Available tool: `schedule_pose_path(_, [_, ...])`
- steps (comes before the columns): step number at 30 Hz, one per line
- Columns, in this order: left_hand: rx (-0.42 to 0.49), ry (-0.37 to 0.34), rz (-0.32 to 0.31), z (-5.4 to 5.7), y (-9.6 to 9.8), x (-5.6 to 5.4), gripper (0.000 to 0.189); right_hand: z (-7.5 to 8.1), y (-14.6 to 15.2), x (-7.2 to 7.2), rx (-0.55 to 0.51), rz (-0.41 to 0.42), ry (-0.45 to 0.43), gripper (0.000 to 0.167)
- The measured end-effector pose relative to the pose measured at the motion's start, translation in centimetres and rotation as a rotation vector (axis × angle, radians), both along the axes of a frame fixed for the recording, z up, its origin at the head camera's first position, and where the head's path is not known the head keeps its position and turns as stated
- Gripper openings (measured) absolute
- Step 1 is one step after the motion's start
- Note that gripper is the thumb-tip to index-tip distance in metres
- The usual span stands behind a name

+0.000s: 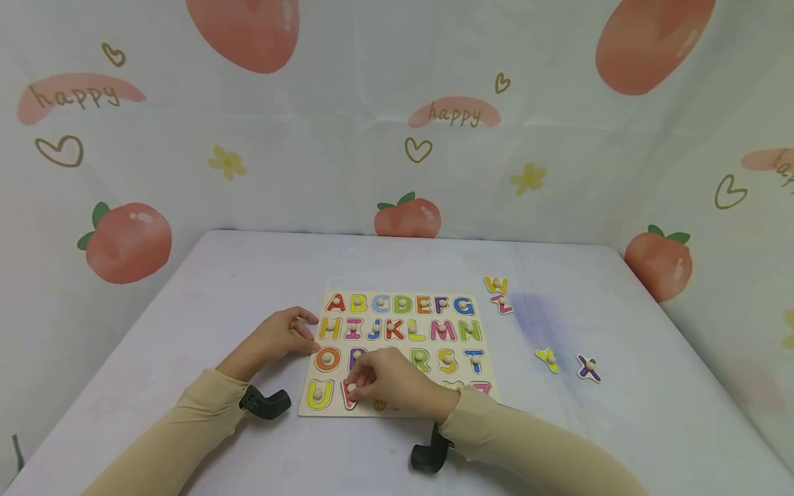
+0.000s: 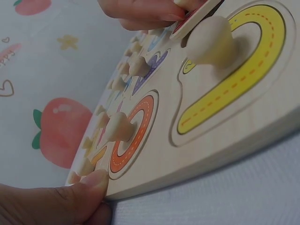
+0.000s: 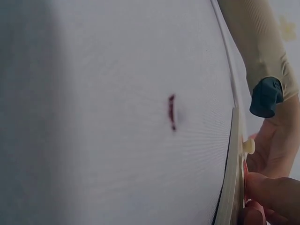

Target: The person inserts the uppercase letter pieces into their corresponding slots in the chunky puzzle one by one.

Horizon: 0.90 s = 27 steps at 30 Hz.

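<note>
A wooden alphabet puzzle board (image 1: 397, 303) with knobbed letters lies on the table. My right hand (image 1: 397, 382) pinches the red letter V piece (image 1: 349, 399) over the bottom row, beside the yellow U (image 1: 318, 395). In the left wrist view, the red piece (image 2: 194, 21) is tilted, one edge raised off the board. My left hand (image 1: 282, 337) holds the board's left edge near the H and the orange O (image 1: 327, 359); its thumb (image 2: 91, 185) shows at that edge in the left wrist view. My right hand and forearm hide part of the two lower rows.
Right of the board lie loose letter pieces: a yellow W (image 1: 496, 284), a pink Z (image 1: 502, 304), a yellow Y (image 1: 547, 359) and a purple X (image 1: 588, 368). Black wrist devices (image 1: 265, 403) are worn at both cuffs. A printed curtain (image 1: 322, 138) hangs behind the white table (image 1: 260, 275).
</note>
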State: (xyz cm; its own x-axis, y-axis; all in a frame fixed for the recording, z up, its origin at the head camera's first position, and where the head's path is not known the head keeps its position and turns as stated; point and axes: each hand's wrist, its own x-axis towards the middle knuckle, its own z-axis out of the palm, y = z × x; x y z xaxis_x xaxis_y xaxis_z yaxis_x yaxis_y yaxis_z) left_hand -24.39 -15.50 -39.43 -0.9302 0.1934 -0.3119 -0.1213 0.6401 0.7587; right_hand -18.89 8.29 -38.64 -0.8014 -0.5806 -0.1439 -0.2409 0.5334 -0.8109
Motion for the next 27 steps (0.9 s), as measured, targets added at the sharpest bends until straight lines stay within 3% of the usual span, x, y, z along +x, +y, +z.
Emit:
schedule_pose_path(10, [0.0,-0.006,0.004,-0.1,0.0,-0.1,0.054,0.1,-0.3,-0.1,0.058,0.013,0.016,0.006])
schedule_pose_path(20, [0.007,-0.007,0.007,-0.2,-0.1,-0.1,0.055,0.5,0.0,-0.4,0.038,0.029,-0.019,0.01])
schedule_pose_path(27, [-0.009,-0.007,0.012,-0.4,-0.1,-0.4,0.054,2.1,2.3,-0.9,0.019,-0.027,-0.005,0.013])
